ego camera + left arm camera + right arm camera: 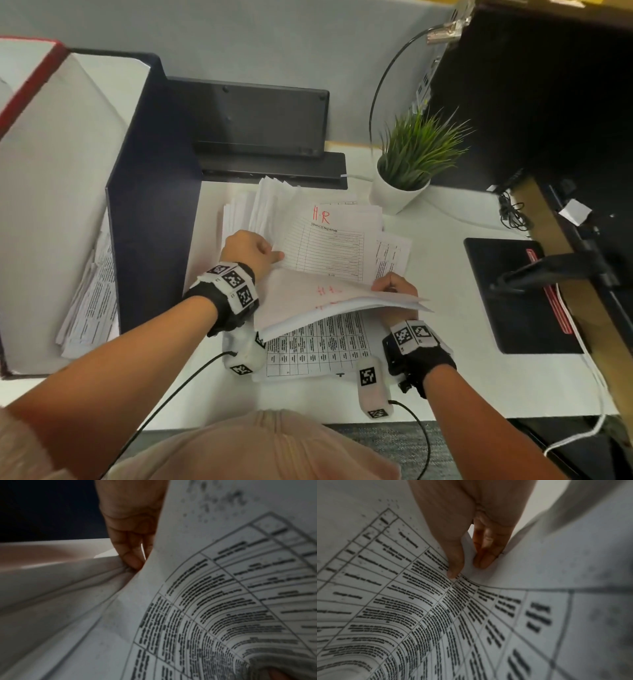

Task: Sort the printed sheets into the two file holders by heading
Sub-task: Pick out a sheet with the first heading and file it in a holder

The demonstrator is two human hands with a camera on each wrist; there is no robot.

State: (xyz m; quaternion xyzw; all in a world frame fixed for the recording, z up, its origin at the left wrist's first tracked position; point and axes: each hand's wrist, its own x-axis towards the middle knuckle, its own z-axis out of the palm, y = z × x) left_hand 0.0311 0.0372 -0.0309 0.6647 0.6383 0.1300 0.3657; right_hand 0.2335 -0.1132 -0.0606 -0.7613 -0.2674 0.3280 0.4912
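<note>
Starting at my far left, the red-edged file holder point(30, 78) stands at the counter's point(445, 394) edge, and just to its right the dark blue file holder point(150, 205) rises, with some printed sheets point(90, 301) already leaning inside it. My left hand point(250, 251) sits just right of that blue wall, its grip curled and pinching the left edge of a lifted bundle of sheets point(308, 301); the left wrist view shows my fingertips point(133, 562) pressed into the fanned paper edges. The bundle spans between my hands, long axis running left to right, hanging above a gridded table sheet point(318, 346) that lies flat on the counter. Behind it, the remaining pile fans toward the back, topped by a form marked "H·R" in red point(329, 240). My right hand point(394, 286) holds the bundle's right edge, thumb and fingers pinching the paper together, as the right wrist view shows plainly.

The holders both lie to my left, so my left hand is the nearer one, and I judge the bundle must travel leftward and tip up on its edge to slip into a holder. Faint red writing shows through the lifted sheet, but I cannot read it well enough to say which holder it belongs in. A potted plant point(407, 164) and a black mouse pad point(513, 294) sit to the right, well clear.
</note>
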